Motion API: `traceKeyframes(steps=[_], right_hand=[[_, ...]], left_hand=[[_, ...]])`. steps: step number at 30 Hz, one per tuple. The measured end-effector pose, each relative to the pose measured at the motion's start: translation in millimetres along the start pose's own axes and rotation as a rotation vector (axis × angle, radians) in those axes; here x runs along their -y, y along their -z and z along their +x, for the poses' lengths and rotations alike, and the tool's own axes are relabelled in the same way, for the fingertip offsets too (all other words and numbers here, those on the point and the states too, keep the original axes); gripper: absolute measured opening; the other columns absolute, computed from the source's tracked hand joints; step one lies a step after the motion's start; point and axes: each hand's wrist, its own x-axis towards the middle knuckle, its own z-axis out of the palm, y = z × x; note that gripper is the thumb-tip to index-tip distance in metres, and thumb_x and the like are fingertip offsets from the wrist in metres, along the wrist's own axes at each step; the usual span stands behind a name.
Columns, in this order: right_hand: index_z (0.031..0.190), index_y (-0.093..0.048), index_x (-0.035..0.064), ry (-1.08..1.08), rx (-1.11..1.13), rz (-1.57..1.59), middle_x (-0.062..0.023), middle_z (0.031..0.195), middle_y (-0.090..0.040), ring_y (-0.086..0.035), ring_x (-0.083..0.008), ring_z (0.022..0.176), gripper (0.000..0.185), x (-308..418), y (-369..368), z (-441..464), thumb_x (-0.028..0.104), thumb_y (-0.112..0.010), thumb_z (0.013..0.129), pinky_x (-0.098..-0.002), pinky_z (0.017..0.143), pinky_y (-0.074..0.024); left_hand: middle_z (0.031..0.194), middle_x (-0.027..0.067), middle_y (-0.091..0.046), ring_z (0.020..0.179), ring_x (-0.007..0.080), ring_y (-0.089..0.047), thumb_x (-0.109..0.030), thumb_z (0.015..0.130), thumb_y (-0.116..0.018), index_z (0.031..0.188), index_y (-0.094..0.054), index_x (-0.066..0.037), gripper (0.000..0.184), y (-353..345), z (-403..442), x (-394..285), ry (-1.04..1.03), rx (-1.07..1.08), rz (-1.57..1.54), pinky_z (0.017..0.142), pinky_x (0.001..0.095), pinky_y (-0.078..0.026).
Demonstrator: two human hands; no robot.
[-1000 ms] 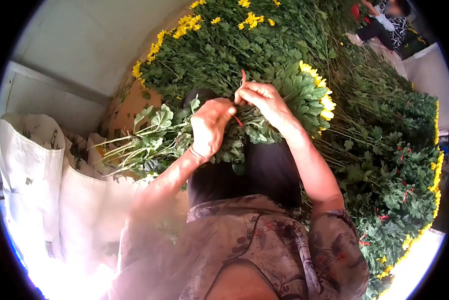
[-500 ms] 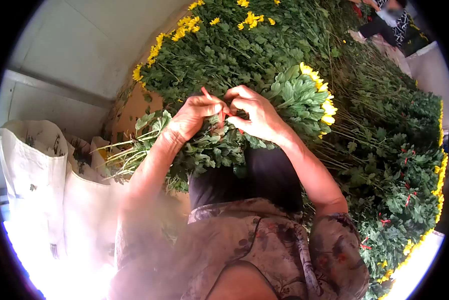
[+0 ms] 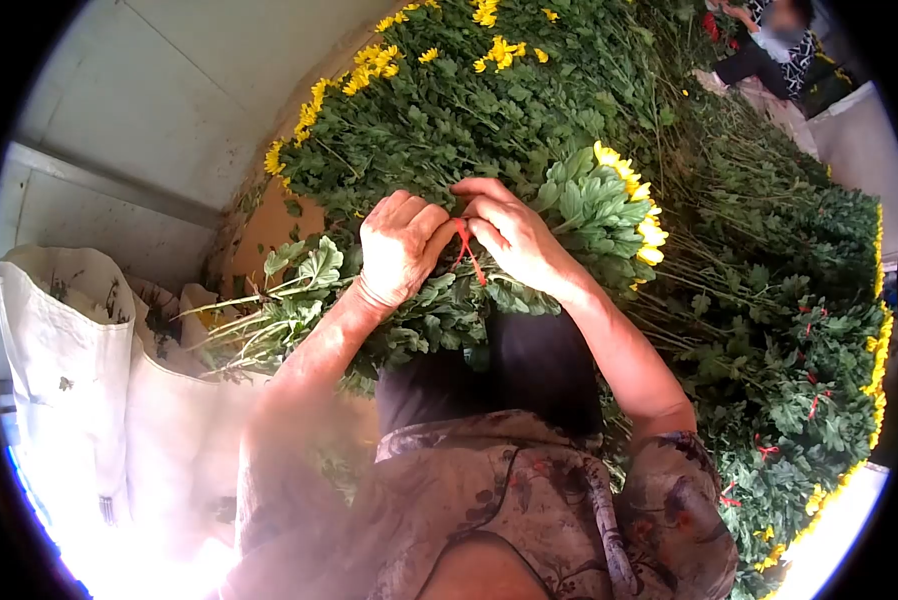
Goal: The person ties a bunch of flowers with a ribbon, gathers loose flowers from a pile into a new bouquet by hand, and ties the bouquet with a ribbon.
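A bunch of yellow chrysanthemums (image 3: 579, 200) lies across my lap, blossoms to the right and cut stems to the left. Around its middle is a red ribbon (image 3: 466, 250), with a loose end hanging over the leaves. My left hand (image 3: 404, 245) is closed, its thumb and curled fingers pinching the ribbon from the left. From the other side, my right hand (image 3: 517, 240) has its thumb and bent fingers closed at the ribbon's knot. The fingertips of both hands are partly hidden.
A large heap of chrysanthemums (image 3: 429, 120) lies ahead. Bunches with red ties (image 3: 814, 405) are stacked at right. White sacks (image 3: 69, 350) stand at left beside a pale wall (image 3: 189, 90). Another person (image 3: 769, 60) sits at the far right.
My left hand has turned so its back faces up, and its fingers have curled in. The ribbon end that pointed up now hangs down over the leaves.
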Motion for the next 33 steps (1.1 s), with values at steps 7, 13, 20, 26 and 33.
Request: traceKeyframes(steps=[7, 13, 20, 26, 33], right_hand=[[0.074, -0.051, -0.002, 0.105, 0.068, -0.103, -0.0138, 0.111, -0.048, -0.051, -0.0271, 0.104, 0.01, 33.6, 20.2, -32.2, 0.0, -0.059, 0.079, -0.0369, 0.089, -0.0449], [0.078, -0.057, 0.0028, 0.115, 0.05, -0.14, -0.0074, 0.102, -0.058, -0.061, -0.0217, 0.083, 0.007, 53.3, 23.7, -43.3, -0.001, -0.062, 0.075, -0.0323, 0.069, -0.0504], [0.08, -0.052, 0.0056, 0.154, 0.109, -0.351, -0.0087, 0.08, -0.059, -0.061, -0.0248, 0.07, 0.009, 63.0, -2.9, -38.4, 0.009, -0.061, 0.08, -0.0364, 0.061, -0.0507], [0.087, -0.056, 0.0023, -0.367, 0.056, 0.515, 0.0006, 0.076, -0.055, -0.053, -0.0089, 0.07, 0.011, 49.3, 13.5, -58.8, 0.011, -0.052, 0.094, -0.0269, 0.063, -0.0447], [0.095, -0.058, 0.0003, -0.146, -0.123, 0.404, -0.0074, 0.105, -0.059, -0.058, -0.0133, 0.08, 0.012, 40.4, 7.3, -37.1, 0.01, -0.05, 0.096, -0.0276, 0.071, -0.0478]], left_hand=[[0.066, 0.0101, -0.055, 0.067, 0.0299, -0.055, -0.019, 0.077, -0.07, 0.073, -0.06, -0.006, 0.017, 23.6, -16.1, 14.9, 0.259, 0.39, -0.119, 0.061, 0.0396, -0.045], [0.074, 0.0083, -0.06, 0.072, 0.0195, -0.059, -0.02, 0.081, -0.067, 0.076, -0.063, -0.003, 0.019, 28.7, -4.6, 10.1, 0.695, 0.451, -0.473, 0.068, 0.0313, -0.044], [0.06, 0.0039, -0.049, 0.061, 0.0171, -0.048, -0.03, 0.092, -0.057, 0.07, -0.049, -0.008, 0.033, 4.9, 0.3, -4.0, 1.097, 0.338, -1.343, 0.065, 0.0313, -0.039], [0.066, 0.0002, -0.047, 0.064, 0.01, -0.044, -0.021, 0.09, -0.063, 0.078, -0.051, -0.005, 0.023, 5.7, -11.3, -14.1, 0.951, 0.405, -1.201, 0.061, 0.0258, -0.038], [0.081, 0.0029, -0.061, 0.076, 0.0064, -0.056, -0.008, 0.081, -0.068, 0.095, -0.064, -0.004, 0.015, 14.9, -10.8, -26.5, 0.552, 0.587, -0.688, 0.07, 0.0239, -0.046]])
